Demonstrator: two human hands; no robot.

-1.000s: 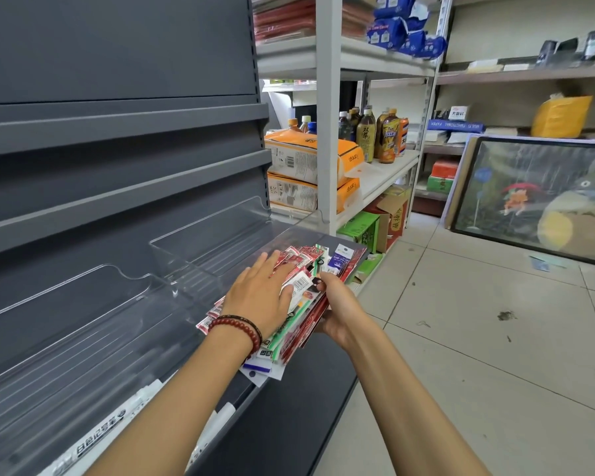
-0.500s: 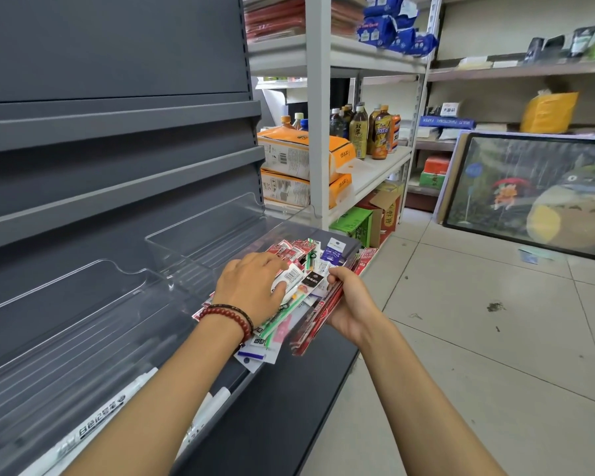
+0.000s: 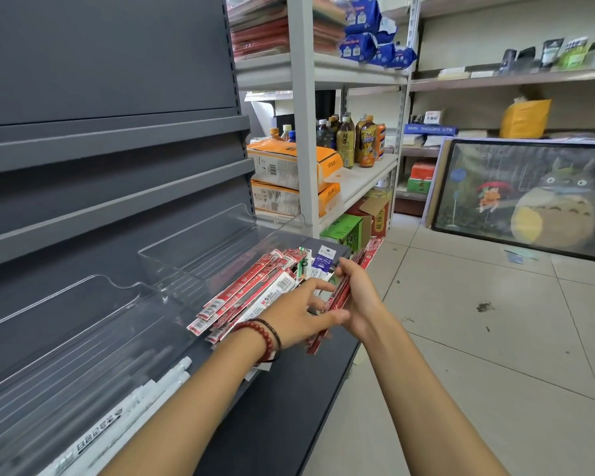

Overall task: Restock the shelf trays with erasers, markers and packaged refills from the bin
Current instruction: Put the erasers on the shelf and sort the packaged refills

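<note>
Red, flat refill packs (image 3: 251, 290) lie fanned under the spread-fingered left hand (image 3: 296, 319); right hand (image 3: 361, 300) grips several edgewise.

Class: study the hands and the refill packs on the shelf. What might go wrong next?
The refill packs lie fanned and loose, some over the shelf edge: a few may slip to the floor. Only the right hand grips them; the left hand rests loosely on top, so the stack may splay apart.
</note>
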